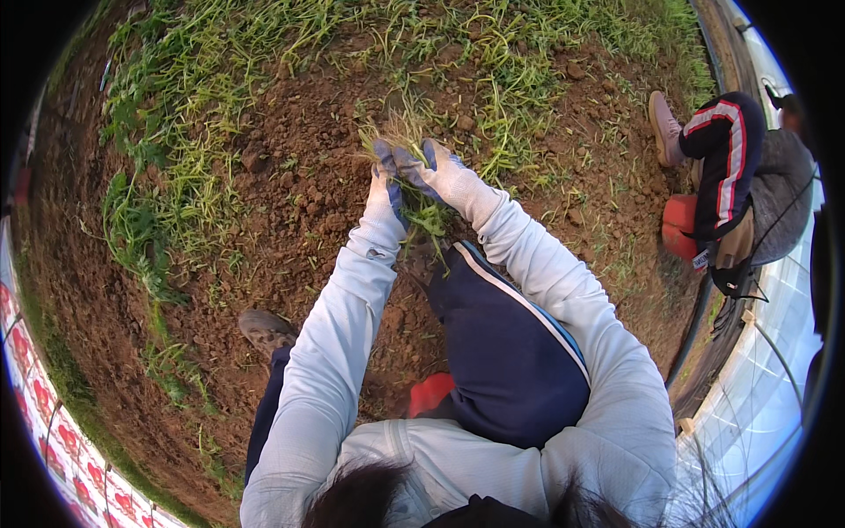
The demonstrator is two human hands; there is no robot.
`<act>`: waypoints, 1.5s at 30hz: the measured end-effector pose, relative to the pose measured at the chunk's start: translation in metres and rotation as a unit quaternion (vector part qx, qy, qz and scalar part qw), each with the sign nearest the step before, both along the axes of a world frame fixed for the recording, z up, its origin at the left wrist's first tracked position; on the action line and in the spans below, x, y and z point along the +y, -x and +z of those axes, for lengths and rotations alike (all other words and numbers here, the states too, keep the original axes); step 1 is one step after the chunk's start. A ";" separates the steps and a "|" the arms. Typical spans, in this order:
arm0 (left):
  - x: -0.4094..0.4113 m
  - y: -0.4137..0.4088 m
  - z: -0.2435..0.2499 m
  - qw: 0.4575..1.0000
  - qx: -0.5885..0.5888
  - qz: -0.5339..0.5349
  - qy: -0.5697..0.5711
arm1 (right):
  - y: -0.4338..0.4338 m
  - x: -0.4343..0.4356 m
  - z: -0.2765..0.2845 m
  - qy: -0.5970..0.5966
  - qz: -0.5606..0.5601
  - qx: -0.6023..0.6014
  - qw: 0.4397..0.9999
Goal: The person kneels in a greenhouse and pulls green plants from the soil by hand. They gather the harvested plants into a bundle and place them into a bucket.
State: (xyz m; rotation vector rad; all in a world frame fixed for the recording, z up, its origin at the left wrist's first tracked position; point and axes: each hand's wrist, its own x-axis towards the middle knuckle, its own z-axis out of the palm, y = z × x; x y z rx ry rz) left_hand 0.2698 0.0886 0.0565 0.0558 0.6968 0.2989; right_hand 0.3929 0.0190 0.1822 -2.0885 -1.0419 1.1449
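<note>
Both my hands wear whitish work gloves with blue-grey fingers. My left hand and my right hand meet in front of my knees, closed around one bunch of green leafy plants. The pale, straw-coloured root ends stick out beyond my fingertips, and the leaves hang down between my wrists. Under the bunch lies loose brown soil. Part of the bunch is hidden by my fingers.
Pulled or flattened green plants lie across the soil ahead and to the left. At the right a co-worker sits on a red seat beside plastic sheeting. Something red shows beneath me.
</note>
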 end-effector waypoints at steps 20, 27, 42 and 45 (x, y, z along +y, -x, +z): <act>0.013 0.050 0.068 0.976 -0.163 0.140 -0.031 | -0.047 0.004 -0.014 -0.001 -0.002 -0.178 0.984; 0.030 0.078 0.105 0.951 -0.297 0.076 0.046 | -0.112 0.010 -0.104 0.330 0.258 -0.594 0.687; 0.029 0.097 0.098 0.979 -0.156 0.132 0.023 | -0.131 0.030 -0.114 0.456 0.456 -0.444 0.622; 0.029 0.101 0.100 0.979 -0.154 0.136 0.012 | -0.125 0.032 -0.094 0.463 0.453 -0.438 0.623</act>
